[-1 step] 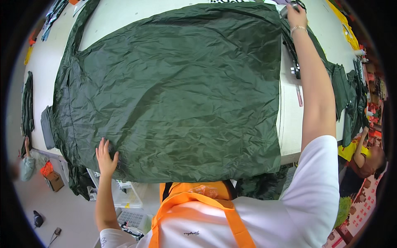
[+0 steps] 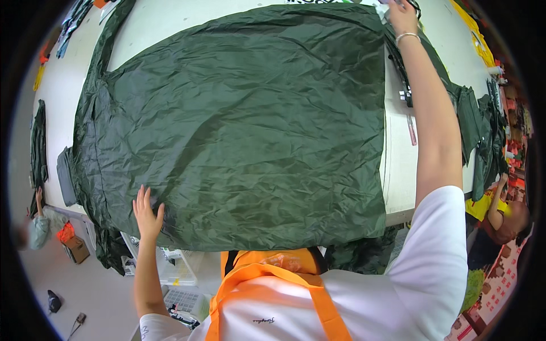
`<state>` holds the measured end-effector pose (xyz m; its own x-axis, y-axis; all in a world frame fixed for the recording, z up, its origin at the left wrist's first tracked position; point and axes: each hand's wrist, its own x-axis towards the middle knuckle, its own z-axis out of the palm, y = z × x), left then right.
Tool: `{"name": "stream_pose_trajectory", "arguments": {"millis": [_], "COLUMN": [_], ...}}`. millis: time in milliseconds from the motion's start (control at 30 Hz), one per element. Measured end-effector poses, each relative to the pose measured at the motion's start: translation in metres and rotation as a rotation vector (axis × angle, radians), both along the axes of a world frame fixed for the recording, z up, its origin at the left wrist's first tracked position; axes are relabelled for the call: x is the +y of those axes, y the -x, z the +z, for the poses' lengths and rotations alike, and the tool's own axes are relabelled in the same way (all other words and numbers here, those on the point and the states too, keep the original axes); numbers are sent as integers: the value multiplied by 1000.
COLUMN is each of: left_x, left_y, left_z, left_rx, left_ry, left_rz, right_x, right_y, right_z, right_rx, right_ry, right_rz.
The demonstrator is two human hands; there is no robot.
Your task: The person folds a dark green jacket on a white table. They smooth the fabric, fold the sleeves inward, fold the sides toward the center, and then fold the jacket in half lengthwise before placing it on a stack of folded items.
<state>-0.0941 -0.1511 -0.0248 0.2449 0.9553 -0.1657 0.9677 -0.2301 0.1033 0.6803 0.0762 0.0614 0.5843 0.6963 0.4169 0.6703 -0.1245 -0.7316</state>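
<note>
A large dark green sheet of thin, wrinkled fabric (image 2: 244, 131) is spread over the white table (image 2: 401, 170) and overhangs its near edge. A narrow length of it runs up at the far left. My left hand (image 2: 148, 215) lies on its near left part, fingers spread. At the far right corner, my right hand (image 2: 402, 20) is bent with curled fingers, partly cut off by the top of the picture. A dark object (image 2: 414, 7) shows beside those fingers; what exactly they grip cannot be made out.
Dark green fabric pieces (image 2: 483, 136) hang at the right table edge, near a person in yellow and dark clothing (image 2: 497, 219). Another person's sleeve (image 2: 38, 230) is at far left. A thin pink-handled tool (image 2: 412, 131) lies on the table. A cardboard box (image 2: 76, 249) stands on the floor.
My right hand has shifted slightly up and left, and the grey cylinder by its fingers no longer shows. My left hand has moved a touch up and right, still on the fabric.
</note>
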Motion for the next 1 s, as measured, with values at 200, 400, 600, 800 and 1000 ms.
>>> {"name": "stream_pose_trajectory", "arguments": {"millis": [200, 400, 600, 800, 1000], "left_x": [53, 61, 57, 59, 65], "left_y": [-110, -133, -122, -118, -116], "left_z": [-30, -59, -72, -81, -85], "left_rx": [-28, -95, -65, -108, -126], "left_ry": [-200, -180, -246, -280, -297], "left_rz": [-115, -145, -151, -156, -156], "right_x": [-153, -234, -432, -571, -598], "right_y": [181, 144, 103, 154, 109], "right_z": [-91, -144, -101, -85, -112], "right_rx": [-558, -405, 73, 1126, 621], "right_ry": [302, 320, 561, 324, 562], "right_rz": [640, 361, -55, -21, -33]}}
